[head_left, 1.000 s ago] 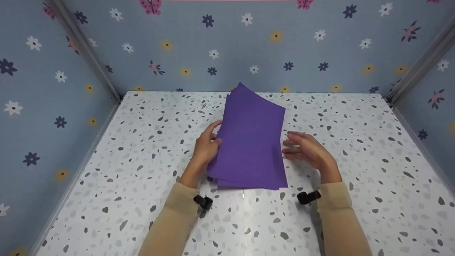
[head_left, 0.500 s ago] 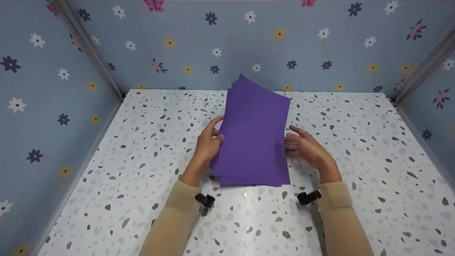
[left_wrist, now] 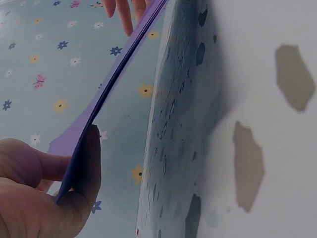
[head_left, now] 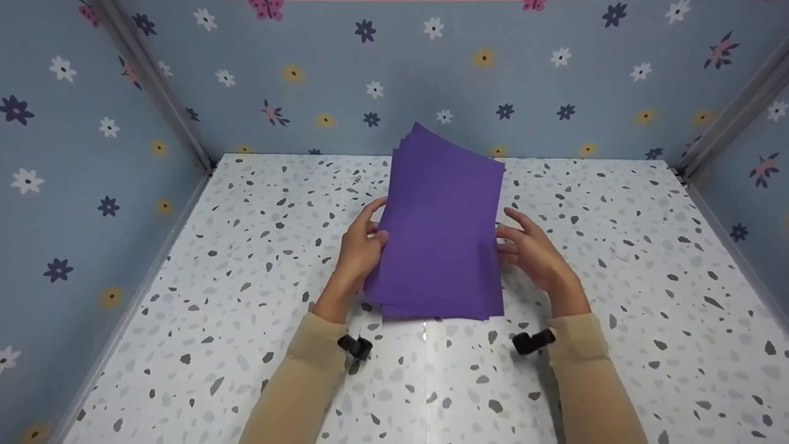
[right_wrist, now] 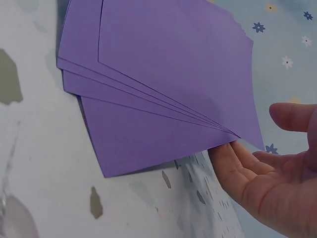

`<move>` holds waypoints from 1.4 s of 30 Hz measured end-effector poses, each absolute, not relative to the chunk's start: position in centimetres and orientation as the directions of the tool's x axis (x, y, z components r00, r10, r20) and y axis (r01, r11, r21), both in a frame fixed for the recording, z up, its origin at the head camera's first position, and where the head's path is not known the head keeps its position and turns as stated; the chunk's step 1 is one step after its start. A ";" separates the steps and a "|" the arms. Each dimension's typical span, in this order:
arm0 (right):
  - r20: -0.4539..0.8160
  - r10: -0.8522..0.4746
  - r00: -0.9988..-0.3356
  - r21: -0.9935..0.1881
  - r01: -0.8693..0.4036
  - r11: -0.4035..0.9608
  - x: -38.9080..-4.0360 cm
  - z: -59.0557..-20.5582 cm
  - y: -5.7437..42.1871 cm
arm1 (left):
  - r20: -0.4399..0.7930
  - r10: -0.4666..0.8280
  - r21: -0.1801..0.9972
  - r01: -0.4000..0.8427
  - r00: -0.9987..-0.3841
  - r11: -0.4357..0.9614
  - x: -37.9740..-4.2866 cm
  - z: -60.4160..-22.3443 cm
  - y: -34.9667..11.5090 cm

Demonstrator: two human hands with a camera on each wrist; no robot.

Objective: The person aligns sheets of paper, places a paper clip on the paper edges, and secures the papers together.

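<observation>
Purple paper (head_left: 441, 228), a stack of sheets with fanned corners, is held tilted over the speckled table (head_left: 246, 246), between two hands. Thumb in front and fingers behind, the left hand (head_left: 360, 246) pinches the stack's left edge. Fingers loosely extended, the right hand (head_left: 542, 253) grips nothing; its fingertips reach behind the right edge, its thumb apart from the sheets. Beyond stands a flowered wall (head_left: 431, 61).
</observation>
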State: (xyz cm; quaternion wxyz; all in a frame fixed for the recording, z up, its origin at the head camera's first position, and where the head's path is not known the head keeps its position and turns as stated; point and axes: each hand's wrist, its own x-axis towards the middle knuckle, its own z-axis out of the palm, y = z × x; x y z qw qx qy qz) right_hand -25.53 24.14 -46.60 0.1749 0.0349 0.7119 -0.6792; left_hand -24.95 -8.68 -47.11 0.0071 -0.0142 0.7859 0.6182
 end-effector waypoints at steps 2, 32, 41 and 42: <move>-0.289 -0.178 -0.941 -0.957 0.279 0.079 -25.5 -46.6 24.0 | -0.032 -0.016 0.973 -0.035 -0.999 0.229 -25.0 -47.1 -8.7; -0.028 -0.097 -0.995 -0.997 0.021 0.077 -25.6 -46.4 23.1 | 0.124 0.020 0.986 0.125 -0.992 0.113 -24.8 -46.6 -8.7; 0.067 -0.076 -0.995 -0.995 -0.072 0.067 -25.5 -46.0 22.6 | 0.170 0.030 0.980 0.172 -0.985 0.103 -24.7 -46.5 -8.8; 0.078 -0.077 -0.994 -0.994 -0.083 0.070 -25.5 -46.0 22.6 | 0.176 0.032 0.979 0.179 -0.984 0.103 -24.7 -46.5 -8.8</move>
